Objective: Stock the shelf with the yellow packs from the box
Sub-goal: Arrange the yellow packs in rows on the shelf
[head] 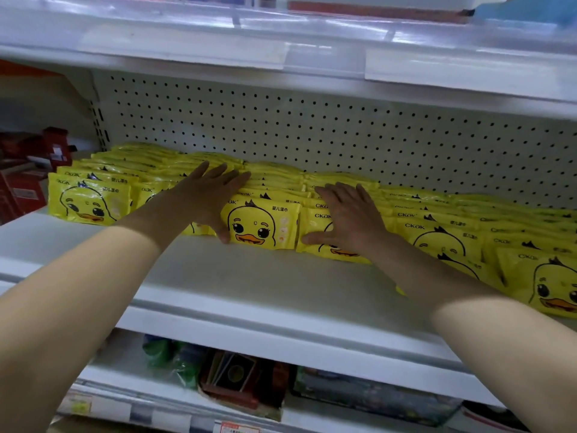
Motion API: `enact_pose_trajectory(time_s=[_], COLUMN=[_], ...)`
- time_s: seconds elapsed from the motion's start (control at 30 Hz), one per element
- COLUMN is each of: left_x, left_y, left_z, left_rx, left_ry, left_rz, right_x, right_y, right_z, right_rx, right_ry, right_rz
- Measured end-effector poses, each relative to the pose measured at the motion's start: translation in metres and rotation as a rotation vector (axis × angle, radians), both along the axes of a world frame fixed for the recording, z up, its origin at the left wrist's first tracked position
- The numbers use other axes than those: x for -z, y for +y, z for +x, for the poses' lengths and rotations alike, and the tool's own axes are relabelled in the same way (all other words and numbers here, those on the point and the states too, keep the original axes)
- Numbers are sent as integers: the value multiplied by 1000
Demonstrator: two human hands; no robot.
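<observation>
Several rows of yellow duck-face packs (263, 225) stand leaning along the back of the white shelf (249, 282), from far left to far right. My left hand (207, 195) lies flat with straight fingers on the tops of one row, its thumb touching the front pack's left edge. My right hand (349, 215) rests flat with spread fingers on the front pack of the neighbouring row (315, 214), thumb pointing left. Neither hand grips a pack. No box is in view.
A white pegboard (312, 126) backs the shelf, and an upper shelf (281, 51) overhangs it. Red boxes (28, 170) stand in the bay to the left. The lower shelf holds green packets (170, 357) and dark boxed goods (240, 382).
</observation>
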State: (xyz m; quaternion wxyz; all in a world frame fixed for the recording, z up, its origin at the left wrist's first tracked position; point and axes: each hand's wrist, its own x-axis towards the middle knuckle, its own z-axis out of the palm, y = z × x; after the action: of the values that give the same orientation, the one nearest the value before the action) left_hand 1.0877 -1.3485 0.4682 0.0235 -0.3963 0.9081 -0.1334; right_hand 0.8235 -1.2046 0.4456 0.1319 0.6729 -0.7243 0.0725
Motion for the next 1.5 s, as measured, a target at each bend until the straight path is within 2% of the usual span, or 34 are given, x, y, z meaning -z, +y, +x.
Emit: enact_pose_trajectory(time_s=[0.13, 0.3, 0.43, 0.53, 0.67, 0.83, 0.93, 1.03, 1.17, 1.5], left_x=[-1, -5, -5, -10, -20, -13, -4, -3, -5, 0], left_y=[5, 19, 24, 36, 77, 149, 185, 205, 211, 213], left_z=[0, -21, -40, -54, -100, -179, -221, -245, -248, -247], left_rx=[-18, 40, 27, 2, 129, 323, 392, 386, 363, 209], left_ry=[10, 117, 56, 75, 156, 170, 158, 141, 292, 183], left_rz=[0, 63, 21, 65, 134, 215, 241, 203, 58, 105], right_x=[-2, -6, -2, -6, -24, -38, -34, -29, -27, -12], right_y=[7, 22, 16, 25, 63, 126, 157, 182, 199, 191], right_z=[-2, -10, -8, -9, -40, -107, -134, -146, -156, -163], right_rx=[-28, -66, -39, -67, -30, 169, 217, 184, 105, 40], right_ry=[-6, -22, 14, -12, -103, -151, -132, -135, -183, -120], right_rz=[-23, 23, 13, -29, -105, 194, 262, 210, 98, 169])
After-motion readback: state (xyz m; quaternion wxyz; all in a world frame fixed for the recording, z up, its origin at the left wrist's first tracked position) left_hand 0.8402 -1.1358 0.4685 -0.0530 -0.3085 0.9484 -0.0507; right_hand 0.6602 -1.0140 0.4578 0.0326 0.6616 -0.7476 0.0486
